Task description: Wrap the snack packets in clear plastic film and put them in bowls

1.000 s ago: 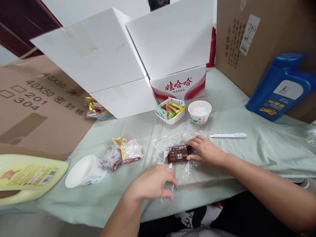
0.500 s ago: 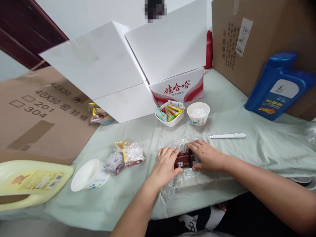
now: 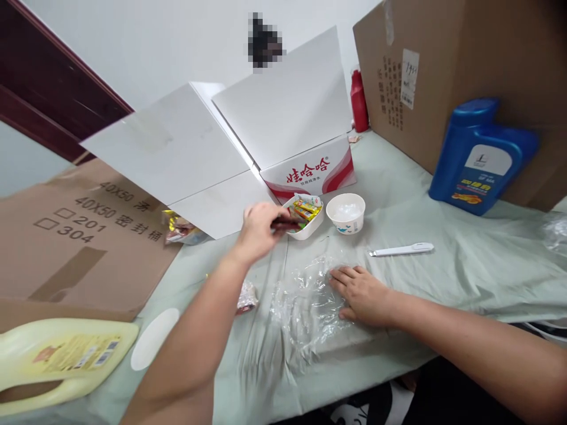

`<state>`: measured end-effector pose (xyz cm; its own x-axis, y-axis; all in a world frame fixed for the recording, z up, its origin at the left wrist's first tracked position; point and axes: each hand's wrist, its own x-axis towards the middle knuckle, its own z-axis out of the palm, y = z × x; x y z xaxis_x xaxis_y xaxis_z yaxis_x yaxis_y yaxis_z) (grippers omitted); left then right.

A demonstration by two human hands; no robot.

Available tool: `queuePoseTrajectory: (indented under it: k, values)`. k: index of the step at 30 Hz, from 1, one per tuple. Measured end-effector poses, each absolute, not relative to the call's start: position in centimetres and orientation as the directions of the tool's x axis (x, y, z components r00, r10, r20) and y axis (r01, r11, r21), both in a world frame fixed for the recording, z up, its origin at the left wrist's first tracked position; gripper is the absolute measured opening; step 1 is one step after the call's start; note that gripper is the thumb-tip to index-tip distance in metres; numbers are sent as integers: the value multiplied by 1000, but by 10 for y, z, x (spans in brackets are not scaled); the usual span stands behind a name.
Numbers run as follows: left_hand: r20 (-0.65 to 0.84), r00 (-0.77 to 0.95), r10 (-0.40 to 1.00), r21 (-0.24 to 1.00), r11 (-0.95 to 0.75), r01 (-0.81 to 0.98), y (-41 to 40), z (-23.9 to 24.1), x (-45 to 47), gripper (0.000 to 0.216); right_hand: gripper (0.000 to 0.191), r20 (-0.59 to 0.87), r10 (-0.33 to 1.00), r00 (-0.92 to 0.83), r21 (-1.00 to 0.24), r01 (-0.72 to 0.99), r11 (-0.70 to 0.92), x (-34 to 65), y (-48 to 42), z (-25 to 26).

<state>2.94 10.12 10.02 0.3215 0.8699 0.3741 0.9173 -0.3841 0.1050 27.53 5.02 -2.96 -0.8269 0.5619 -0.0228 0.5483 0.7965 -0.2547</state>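
Note:
My left hand [image 3: 261, 227] is raised and closed on dark brown snack packets [image 3: 286, 224], slightly blurred, at the left rim of a white dish [image 3: 310, 229]. Colourful sachets [image 3: 308, 208] fill that dish. Whether the packets touch it I cannot tell. My right hand [image 3: 365, 295] lies flat, fingers stretched, on the right part of a crumpled sheet of clear plastic film [image 3: 305, 307]. Behind my left forearm, a film-wrapped bundle [image 3: 247, 296] is partly hidden.
A paper bowl [image 3: 346, 217] with clear plastic inside stands right of the dish, and a white utility knife [image 3: 401, 250] lies nearer. Around the cloth are a white carton [image 3: 310, 171], a blue jug [image 3: 481, 159], a yellow jug [image 3: 66, 360] and a tipped paper bowl [image 3: 155, 339].
My left hand has lifted the brown packets off the film and carried them forward and left to the dish. My right hand has flattened onto the film.

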Motion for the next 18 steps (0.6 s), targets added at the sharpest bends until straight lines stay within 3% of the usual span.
queuePoseTrajectory:
  k: [3,7,11,14,16,18]
  values:
    - [233,409,882,-244,-354,903,165,125,35,29,70,-2,565,-825,-269,544,795,275,50,-31]
    - [-63,378,924,-442,-366,819,215,120,46,42,69,9,558,-830,-290,532,796,277,51,-31]
    - [-147,283,948,-413,-319,853,225,107,52,58,70,-5,535,-845,-301,511,805,281,54,-30]
    - [30,316,948,-335,-289,897,202,101,59,54,70,10,530,-848,-302,502,810,282,55,-30]
    - [161,369,915,-202,-335,920,169,93,69,38,70,28,533,-846,-302,501,811,282,55,-31]
    - [145,469,871,12,-476,880,126,80,78,26,70,28,544,-838,-290,514,807,282,53,-30]
